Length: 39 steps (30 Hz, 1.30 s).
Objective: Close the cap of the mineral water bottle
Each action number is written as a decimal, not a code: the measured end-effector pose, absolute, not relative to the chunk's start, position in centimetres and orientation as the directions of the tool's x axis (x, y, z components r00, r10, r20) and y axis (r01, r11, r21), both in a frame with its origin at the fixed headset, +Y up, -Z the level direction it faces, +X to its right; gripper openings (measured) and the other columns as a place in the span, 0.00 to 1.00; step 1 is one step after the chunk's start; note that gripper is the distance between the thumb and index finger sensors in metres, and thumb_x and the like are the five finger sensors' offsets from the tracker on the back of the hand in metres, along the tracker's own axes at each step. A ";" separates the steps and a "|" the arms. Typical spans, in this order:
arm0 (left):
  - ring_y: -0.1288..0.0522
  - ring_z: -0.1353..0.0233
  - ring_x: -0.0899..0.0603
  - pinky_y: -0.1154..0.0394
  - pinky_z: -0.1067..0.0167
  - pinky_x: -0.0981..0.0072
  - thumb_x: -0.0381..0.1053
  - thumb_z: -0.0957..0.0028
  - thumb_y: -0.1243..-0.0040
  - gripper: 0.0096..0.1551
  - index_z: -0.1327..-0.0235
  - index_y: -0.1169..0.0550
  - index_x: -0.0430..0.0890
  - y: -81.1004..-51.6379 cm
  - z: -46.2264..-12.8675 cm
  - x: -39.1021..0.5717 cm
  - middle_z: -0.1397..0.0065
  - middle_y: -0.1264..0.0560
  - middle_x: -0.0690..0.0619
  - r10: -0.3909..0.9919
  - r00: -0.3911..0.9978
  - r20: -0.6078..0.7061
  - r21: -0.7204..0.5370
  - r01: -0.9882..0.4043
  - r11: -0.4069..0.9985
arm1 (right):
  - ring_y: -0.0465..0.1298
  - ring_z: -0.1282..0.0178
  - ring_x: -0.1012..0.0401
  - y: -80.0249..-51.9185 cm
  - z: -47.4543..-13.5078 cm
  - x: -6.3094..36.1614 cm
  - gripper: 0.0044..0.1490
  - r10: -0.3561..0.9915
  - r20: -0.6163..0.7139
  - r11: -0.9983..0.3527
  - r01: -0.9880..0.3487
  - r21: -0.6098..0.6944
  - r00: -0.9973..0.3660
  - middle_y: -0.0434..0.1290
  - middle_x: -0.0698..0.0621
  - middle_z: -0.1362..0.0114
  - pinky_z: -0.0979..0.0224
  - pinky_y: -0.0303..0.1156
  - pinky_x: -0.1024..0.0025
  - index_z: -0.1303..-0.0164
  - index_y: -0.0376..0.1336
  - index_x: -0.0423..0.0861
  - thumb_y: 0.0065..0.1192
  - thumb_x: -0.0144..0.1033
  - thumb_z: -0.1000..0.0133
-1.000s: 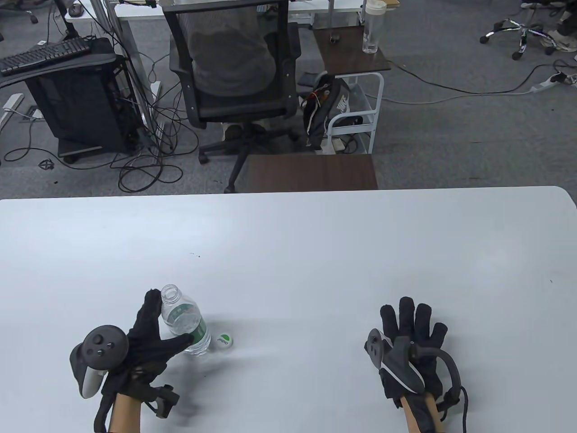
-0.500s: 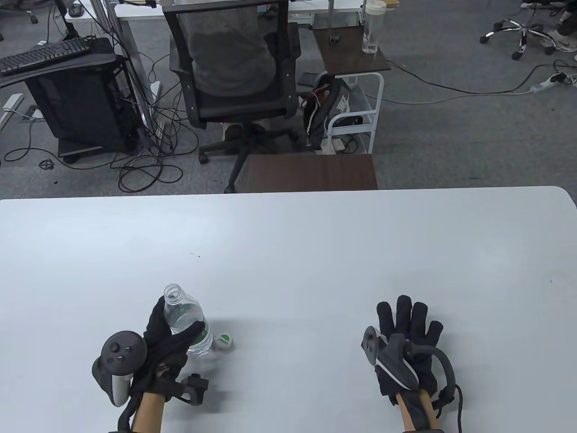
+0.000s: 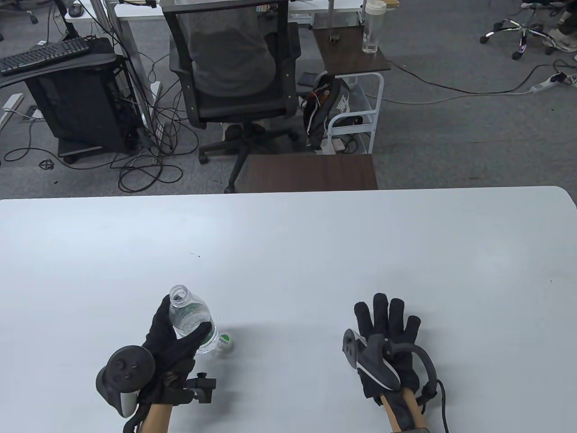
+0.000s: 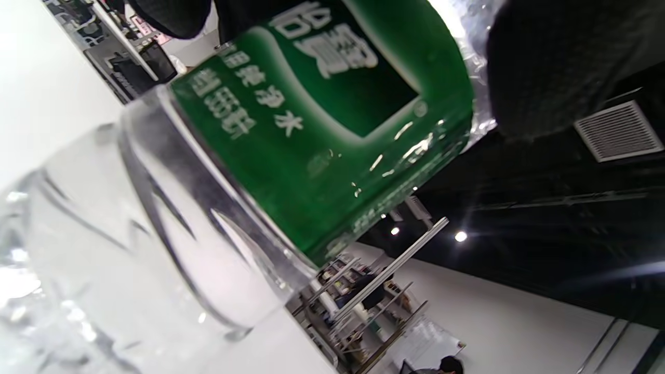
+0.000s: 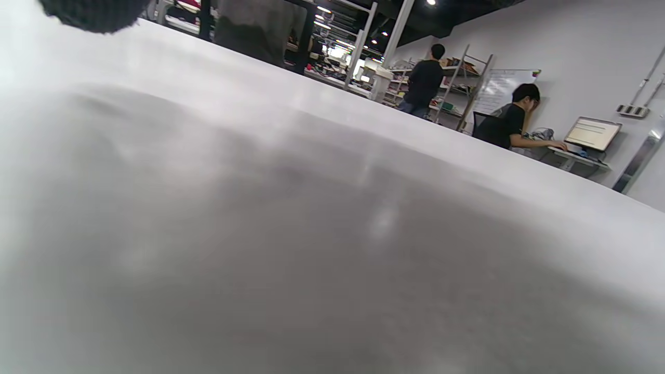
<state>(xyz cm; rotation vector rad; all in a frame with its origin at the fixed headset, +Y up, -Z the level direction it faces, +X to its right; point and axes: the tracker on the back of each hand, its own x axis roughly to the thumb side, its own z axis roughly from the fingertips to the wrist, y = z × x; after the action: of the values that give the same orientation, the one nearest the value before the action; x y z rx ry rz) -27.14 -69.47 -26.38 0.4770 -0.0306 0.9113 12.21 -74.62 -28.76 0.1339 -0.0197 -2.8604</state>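
Left hand (image 3: 173,349) gripping open bottle (image 3: 191,320) upright; right hand (image 3: 387,336) lying flat, fingers spread, empty. Right hand should be pinching cap (image 3: 224,341) on tabletop (image 3: 315,252), seating squarely before twisting.

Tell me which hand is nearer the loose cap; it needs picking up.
Left. The left hand grips the bottle right beside the cap; the right hand lies flat, well off to its right.

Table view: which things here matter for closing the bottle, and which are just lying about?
Job:
clear plastic water bottle with green label
green-and-white cap
left hand
right hand

Lying about:
black mesh office chair
black keyboard
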 end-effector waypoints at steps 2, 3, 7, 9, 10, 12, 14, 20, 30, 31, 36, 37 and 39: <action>0.27 0.28 0.28 0.38 0.32 0.31 0.64 0.51 0.24 0.54 0.20 0.39 0.43 -68.6 -26.0 -26.5 0.24 0.33 0.37 0.739 0.611 0.283 0.383 -0.779 0.497 | 0.38 0.10 0.41 -74.2 -28.6 11.6 0.59 -0.237 -0.071 -0.971 0.237 0.004 -0.969 0.34 0.43 0.10 0.16 0.45 0.32 0.14 0.34 0.61 0.47 0.75 0.50; 0.27 0.28 0.28 0.38 0.32 0.31 0.64 0.51 0.24 0.54 0.20 0.39 0.43 -68.2 -25.7 -25.9 0.24 0.33 0.37 0.747 0.589 0.308 0.368 -0.798 0.477 | 0.38 0.10 0.41 -74.0 -28.5 11.1 0.59 -0.188 -0.049 -0.982 0.189 0.000 -0.981 0.35 0.43 0.10 0.16 0.45 0.32 0.14 0.34 0.61 0.48 0.76 0.50; 0.26 0.29 0.29 0.36 0.32 0.33 0.65 0.51 0.24 0.54 0.20 0.38 0.43 -67.8 -25.5 -23.5 0.24 0.32 0.38 0.760 0.536 0.368 0.256 -0.844 0.471 | 0.42 0.10 0.40 -73.5 -28.3 10.0 0.62 -0.099 -0.018 -0.995 0.098 0.025 -0.995 0.36 0.42 0.10 0.16 0.48 0.35 0.14 0.34 0.59 0.50 0.76 0.51; 0.26 0.29 0.29 0.35 0.32 0.33 0.65 0.51 0.24 0.54 0.20 0.38 0.43 -68.0 -25.7 -21.6 0.24 0.32 0.38 0.759 0.522 0.389 0.181 -0.851 0.493 | 0.43 0.10 0.41 -73.4 -28.2 9.4 0.64 -0.046 0.014 -0.998 0.047 0.043 -0.999 0.37 0.42 0.10 0.15 0.49 0.37 0.14 0.33 0.58 0.52 0.76 0.52; 0.25 0.29 0.29 0.35 0.32 0.34 0.65 0.51 0.24 0.54 0.20 0.38 0.43 -68.1 -25.8 -20.7 0.24 0.32 0.38 0.757 0.523 0.392 0.156 -0.848 0.506 | 0.43 0.10 0.41 -73.3 -28.1 9.1 0.65 -0.021 0.030 -0.998 0.022 0.051 -0.999 0.37 0.42 0.10 0.15 0.49 0.37 0.14 0.33 0.58 0.54 0.76 0.53; 0.25 0.29 0.29 0.34 0.32 0.34 0.65 0.52 0.24 0.54 0.20 0.38 0.43 -68.0 -26.1 -19.0 0.24 0.32 0.38 0.742 0.533 0.407 0.113 -0.836 0.537 | 0.44 0.09 0.42 -73.2 -27.9 8.9 0.67 0.019 0.059 -0.998 -0.016 0.060 -0.998 0.38 0.43 0.10 0.15 0.49 0.36 0.14 0.33 0.57 0.55 0.77 0.54; 0.25 0.29 0.29 0.34 0.32 0.35 0.65 0.51 0.24 0.54 0.20 0.38 0.42 -67.9 -26.3 -17.1 0.24 0.31 0.37 0.721 0.544 0.429 0.073 -0.816 0.573 | 0.46 0.09 0.43 -72.8 -27.6 8.9 0.69 0.146 0.113 -0.988 -0.140 0.059 -0.983 0.40 0.45 0.09 0.15 0.50 0.36 0.14 0.34 0.56 0.57 0.77 0.57; 0.24 0.29 0.29 0.32 0.32 0.37 0.65 0.51 0.26 0.55 0.21 0.38 0.41 -68.2 -26.4 -13.3 0.24 0.32 0.37 0.716 0.523 0.463 -0.002 -0.807 0.590 | 0.55 0.08 0.47 -71.5 -26.6 9.4 0.73 0.570 0.222 -0.821 -0.557 0.122 -0.791 0.47 0.48 0.09 0.15 0.50 0.35 0.14 0.36 0.55 0.63 0.77 0.62; 0.20 0.31 0.32 0.28 0.33 0.42 0.70 0.50 0.34 0.54 0.22 0.36 0.39 -69.2 -26.2 -11.9 0.27 0.29 0.37 0.728 0.487 0.483 -0.091 -0.799 0.595 | 0.68 0.13 0.56 -70.7 -25.5 9.2 0.74 0.815 0.251 -0.567 -0.808 0.159 -0.523 0.55 0.50 0.12 0.12 0.57 0.42 0.16 0.36 0.53 0.76 0.65 0.60; 0.20 0.31 0.32 0.28 0.33 0.43 0.71 0.50 0.34 0.53 0.22 0.36 0.39 -69.2 -26.2 -12.0 0.27 0.29 0.37 0.736 0.477 0.481 -0.097 -0.805 0.585 | 0.67 0.13 0.56 -70.7 -25.4 9.1 0.72 0.834 0.245 -0.538 -0.827 0.164 -0.494 0.55 0.51 0.13 0.11 0.57 0.42 0.16 0.36 0.55 0.78 0.62 0.58; 0.21 0.32 0.31 0.29 0.34 0.41 0.71 0.49 0.36 0.53 0.21 0.35 0.40 -69.0 -26.3 -12.2 0.26 0.28 0.37 0.707 0.502 0.498 -0.101 -0.776 0.622 | 0.70 0.15 0.57 -70.6 -25.4 9.4 0.67 0.818 0.257 -0.555 -0.824 0.115 -0.515 0.58 0.52 0.15 0.11 0.60 0.50 0.17 0.41 0.56 0.79 0.61 0.56; 0.20 0.33 0.32 0.29 0.34 0.41 0.72 0.49 0.36 0.53 0.21 0.34 0.40 -69.0 -26.3 -12.6 0.26 0.28 0.37 0.690 0.524 0.499 -0.070 -0.769 0.635 | 0.70 0.16 0.57 -70.6 -25.4 9.7 0.66 0.816 0.251 -0.555 -0.827 0.088 -0.521 0.59 0.53 0.16 0.11 0.61 0.51 0.18 0.41 0.56 0.79 0.59 0.56; 0.17 0.35 0.34 0.27 0.36 0.43 0.71 0.51 0.34 0.51 0.23 0.31 0.41 -68.6 -26.5 -13.5 0.29 0.25 0.38 0.614 0.573 0.542 0.059 -0.756 0.652 | 0.71 0.17 0.58 -70.7 -25.5 10.3 0.66 0.801 0.242 -0.569 -0.822 0.028 -0.547 0.60 0.53 0.17 0.12 0.62 0.52 0.18 0.43 0.55 0.80 0.60 0.57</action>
<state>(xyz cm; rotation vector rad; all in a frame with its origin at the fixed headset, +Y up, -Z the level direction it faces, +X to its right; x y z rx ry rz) -13.46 -68.62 -26.51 0.3000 -0.5128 0.8172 10.35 -70.70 -25.52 -0.5304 0.2041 -4.0623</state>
